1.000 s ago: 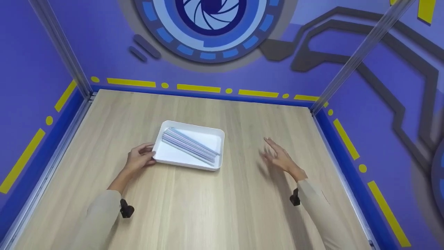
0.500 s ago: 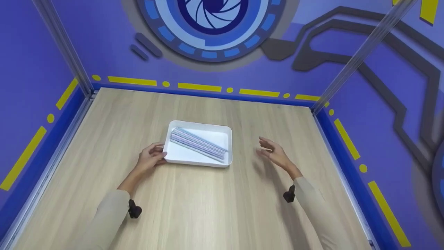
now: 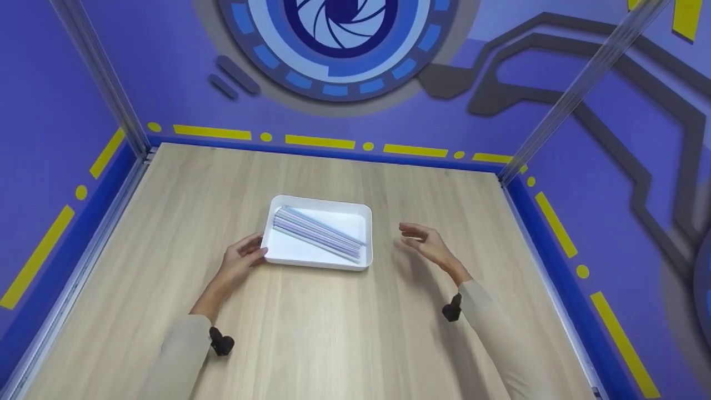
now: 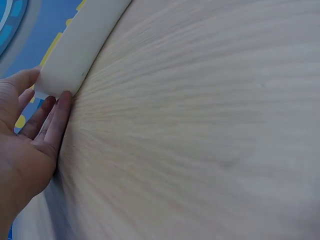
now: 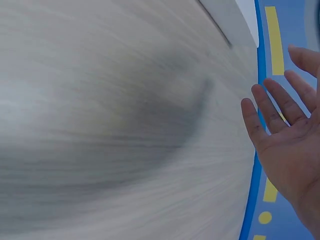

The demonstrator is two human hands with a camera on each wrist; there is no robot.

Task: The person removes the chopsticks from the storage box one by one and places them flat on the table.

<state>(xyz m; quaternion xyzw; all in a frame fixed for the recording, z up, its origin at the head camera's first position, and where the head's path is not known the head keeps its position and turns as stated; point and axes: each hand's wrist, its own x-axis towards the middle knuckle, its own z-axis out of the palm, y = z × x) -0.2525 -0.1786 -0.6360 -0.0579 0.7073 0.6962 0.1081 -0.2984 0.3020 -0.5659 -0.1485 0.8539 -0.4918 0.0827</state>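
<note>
A white rectangular tray (image 3: 300, 261) lies on the wooden table, holding a bundle of pale, thin straw-like sticks (image 3: 319, 233) that slant across it. My left hand (image 3: 241, 261) is at the tray's near left corner. In the left wrist view, thumb and fingertips of the left hand (image 4: 30, 135) touch the end of the white tray wall (image 4: 80, 55), fingers fairly straight. To the right of the tray, apart from it, my right hand (image 3: 433, 247) hovers over the table. The right wrist view shows that hand (image 5: 292, 145) with spread fingers and nothing in it.
The wooden table (image 3: 333, 344) is bounded by a blue back wall (image 3: 166, 83) and side walls. Metal posts (image 3: 577, 94) stand at the back corners. A small black wrist camera (image 3: 222, 341) sits at the left sleeve, another black camera (image 3: 452, 308) at the right.
Pushed by my left hand, the tray has slid right and turned slightly, then stopped. The right hand has moved left, closer to the tray.
</note>
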